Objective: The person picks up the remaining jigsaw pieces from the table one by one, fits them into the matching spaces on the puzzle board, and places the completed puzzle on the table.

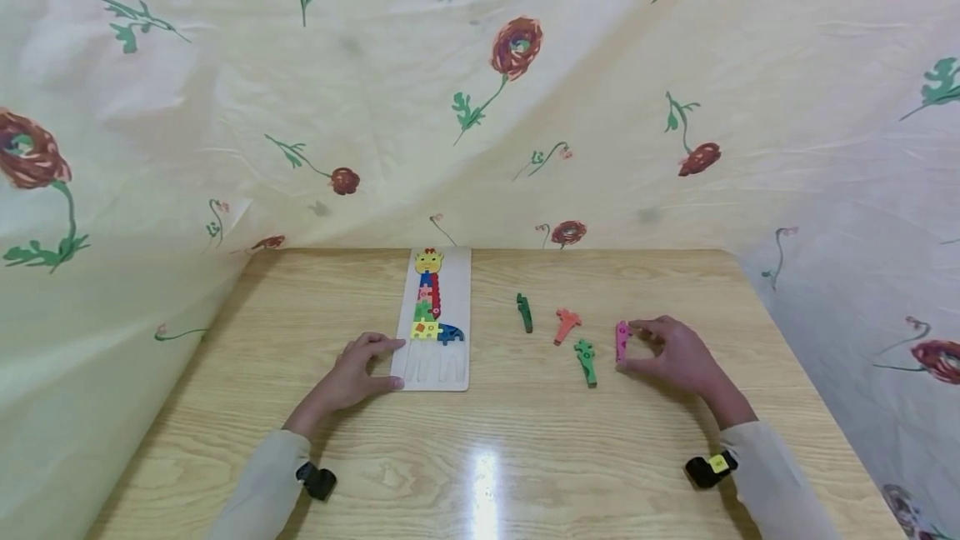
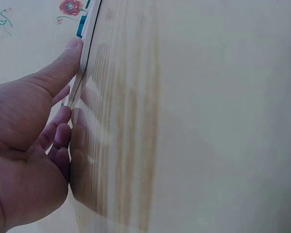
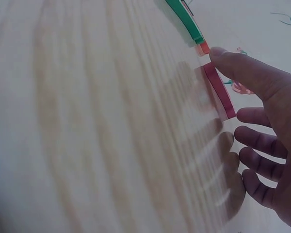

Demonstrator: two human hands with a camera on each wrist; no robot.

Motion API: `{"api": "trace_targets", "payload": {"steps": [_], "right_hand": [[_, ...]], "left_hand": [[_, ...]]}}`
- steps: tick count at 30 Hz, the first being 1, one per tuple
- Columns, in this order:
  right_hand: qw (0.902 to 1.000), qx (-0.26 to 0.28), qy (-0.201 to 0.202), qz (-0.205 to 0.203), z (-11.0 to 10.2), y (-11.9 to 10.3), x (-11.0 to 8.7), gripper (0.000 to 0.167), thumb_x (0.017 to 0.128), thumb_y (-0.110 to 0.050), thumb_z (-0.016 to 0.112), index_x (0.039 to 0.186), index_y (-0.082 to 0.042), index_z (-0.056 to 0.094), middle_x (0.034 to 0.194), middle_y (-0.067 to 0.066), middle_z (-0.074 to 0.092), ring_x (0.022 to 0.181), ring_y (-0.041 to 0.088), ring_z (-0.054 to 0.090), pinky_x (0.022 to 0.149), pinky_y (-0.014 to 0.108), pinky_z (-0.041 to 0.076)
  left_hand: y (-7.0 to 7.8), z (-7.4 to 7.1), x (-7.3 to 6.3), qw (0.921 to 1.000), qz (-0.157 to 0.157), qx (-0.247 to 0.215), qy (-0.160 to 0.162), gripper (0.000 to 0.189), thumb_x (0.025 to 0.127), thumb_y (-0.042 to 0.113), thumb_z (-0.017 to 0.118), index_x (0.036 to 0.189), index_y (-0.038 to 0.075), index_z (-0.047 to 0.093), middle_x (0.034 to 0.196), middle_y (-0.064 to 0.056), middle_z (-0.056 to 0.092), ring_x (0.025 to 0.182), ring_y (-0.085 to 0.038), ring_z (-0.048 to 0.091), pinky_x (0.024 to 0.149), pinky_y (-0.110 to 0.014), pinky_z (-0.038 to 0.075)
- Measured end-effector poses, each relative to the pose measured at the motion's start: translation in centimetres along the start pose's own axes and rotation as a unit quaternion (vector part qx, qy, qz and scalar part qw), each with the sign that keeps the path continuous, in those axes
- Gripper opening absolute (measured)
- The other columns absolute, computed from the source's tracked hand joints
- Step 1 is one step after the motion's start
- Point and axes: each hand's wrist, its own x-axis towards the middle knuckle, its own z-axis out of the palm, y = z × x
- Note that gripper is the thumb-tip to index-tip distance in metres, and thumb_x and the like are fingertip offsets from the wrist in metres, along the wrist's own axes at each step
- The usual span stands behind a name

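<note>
A white puzzle board (image 1: 441, 367) holds a partly filled giraffe, with a yellow head (image 1: 430, 262) at the top and empty leg slots at its lower end. My left hand (image 1: 352, 373) touches the board's left edge with thumb and forefinger spread; the left wrist view shows the thumb against that edge. Over at the right, my right hand (image 1: 675, 357) has thumb and forefinger at opposite ends of a pink puzzle piece (image 1: 622, 341). In the right wrist view this pink piece (image 3: 218, 90) lies on the table between those fingertips, the other fingers being loosely bent.
Between board and right hand lie a dark green piece (image 1: 525, 313), an orange-red piece (image 1: 566, 326) and a lighter green piece (image 1: 586, 363). The wooden table (image 1: 555, 457) meets a flowered cloth (image 1: 600, 190) behind and at both sides.
</note>
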Motion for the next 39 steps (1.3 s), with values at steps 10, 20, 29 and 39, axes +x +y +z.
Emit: {"api": "trace_targets", "payload": {"steps": [10,20,29,39], "right_hand": [[0.9999,-0.014,0.001,0.000,0.30,0.24,0.03,0.079,0.076,-0.055,0.087,0.127,0.002,0.069,0.107,0.013,0.065,0.088,0.024,0.056,0.074,0.042,0.047],[0.9997,-0.022,0.004,0.009,0.26,0.17,-0.05,0.073,0.077,-0.053,0.087,0.124,0.000,0.070,0.109,0.014,0.065,0.090,0.025,0.057,0.076,0.044,0.048],[0.9996,-0.026,0.005,0.005,0.09,0.08,0.07,0.072,0.077,-0.054,0.087,0.121,0.000,0.070,0.109,0.014,0.065,0.089,0.024,0.056,0.077,0.044,0.048],[0.9997,-0.018,0.016,0.001,0.01,-0.38,0.22,0.073,0.076,-0.054,0.087,0.122,0.001,0.069,0.103,0.010,0.065,0.090,0.025,0.058,0.076,0.044,0.050]], "left_hand": [[-0.16,0.15,-0.02,1.0000,0.002,0.001,0.002,0.065,0.086,0.032,0.083,0.146,0.022,0.059,0.144,-0.007,0.049,0.129,-0.030,0.039,0.109,-0.056,0.035],[0.06,-0.01,-0.12,1.0000,0.001,-0.003,-0.001,0.065,0.086,0.031,0.083,0.146,0.021,0.059,0.144,-0.008,0.049,0.130,-0.031,0.039,0.110,-0.057,0.035],[-0.06,-0.06,0.04,1.0000,0.002,0.001,-0.003,0.065,0.086,0.031,0.084,0.145,0.020,0.059,0.143,-0.008,0.049,0.129,-0.031,0.039,0.110,-0.057,0.034],[-0.11,-0.02,0.02,1.0000,-0.001,0.002,0.001,0.065,0.086,0.032,0.083,0.146,0.021,0.059,0.145,-0.009,0.048,0.129,-0.031,0.040,0.109,-0.056,0.036]]}}
